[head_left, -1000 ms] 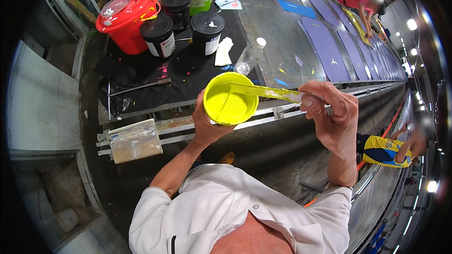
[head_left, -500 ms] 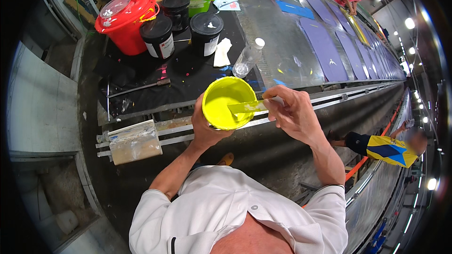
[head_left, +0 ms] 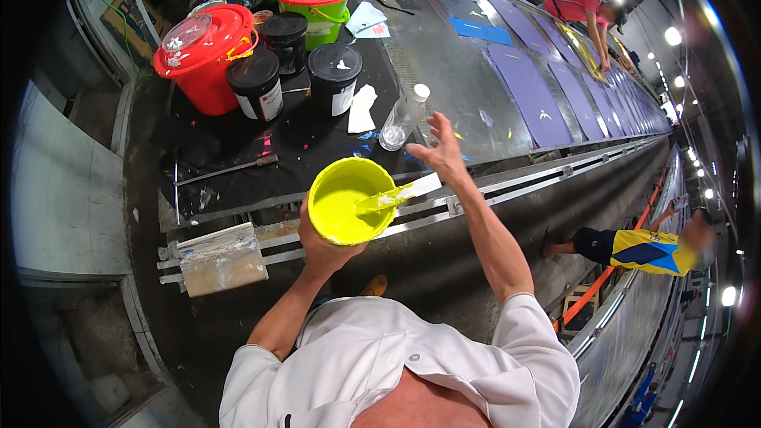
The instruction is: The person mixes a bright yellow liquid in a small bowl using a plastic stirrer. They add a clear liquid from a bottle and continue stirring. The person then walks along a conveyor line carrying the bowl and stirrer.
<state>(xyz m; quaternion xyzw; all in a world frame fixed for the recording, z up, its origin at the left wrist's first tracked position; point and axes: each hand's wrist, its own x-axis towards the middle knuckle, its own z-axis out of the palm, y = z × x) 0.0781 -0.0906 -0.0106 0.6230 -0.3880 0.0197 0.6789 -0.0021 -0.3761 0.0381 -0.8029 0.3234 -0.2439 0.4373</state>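
One yellow-green tub (head_left: 353, 161): found in the grip of the left hand (head_left: 317, 250), palm and fingers around its left and lower wall, open mouth facing up. Saw yellow contents (head_left: 339, 210) inside, with a flat strip (head_left: 384, 200) dipped in them, leaning across the right rim, pale end projecting well past it. Found the right hand (head_left: 445, 157) open, fingers spread, apart from the strip, gripping nothing visible. Located it just beside a clear bottle (head_left: 403, 117) with a white cap; could not tell contact from this angle.

Noted the tub in the air, overlapping the near edge of the surface (head_left: 448, 75) in view, metal rails (head_left: 495, 187) running along that edge. Recorded open room between right hand and tub, partly crossed by the strip. Right of the bottle, saw bare metal reaching to purple panels (head_left: 523, 99); left of it, a white paper towel (head_left: 362, 109), then a black-lidded jar (head_left: 334, 75). Noted black cover (head_left: 305, 154) between tub and jar, a wooden-handled tool (head_left: 238, 170) lying toward its left edge.
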